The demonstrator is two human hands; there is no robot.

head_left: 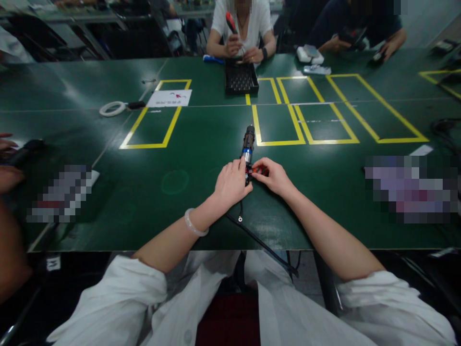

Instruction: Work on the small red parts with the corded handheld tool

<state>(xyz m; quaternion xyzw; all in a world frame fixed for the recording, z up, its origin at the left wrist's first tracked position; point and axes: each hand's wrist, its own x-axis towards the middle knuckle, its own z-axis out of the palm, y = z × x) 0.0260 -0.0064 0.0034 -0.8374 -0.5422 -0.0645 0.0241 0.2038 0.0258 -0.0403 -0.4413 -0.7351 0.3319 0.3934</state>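
A slim cylindrical motor assembly [248, 144] lies on the green table in front of me, black at its far end with a silver and blue section nearer to me. My left hand [232, 180] is closed over its near part, which is mostly hidden under the fingers. Thumb and fingers of my right hand [272, 175] pinch a small orange part [256, 170] at the assembly's right side; its kind is too small to make out. Small red and dark pieces show between the hands. A black cable [261, 242] with a ring terminal [240, 219] beside it runs off the table's front edge.
Across the table [194, 206], a person holds a red-handled tool [231, 23] over a black tray [241, 79]. Yellow tape rectangles mark the surface. A white sheet [170, 98] and a coiled white cable [112, 109] lie left. Blurred items flank me, and a co-worker's hands are at far left.
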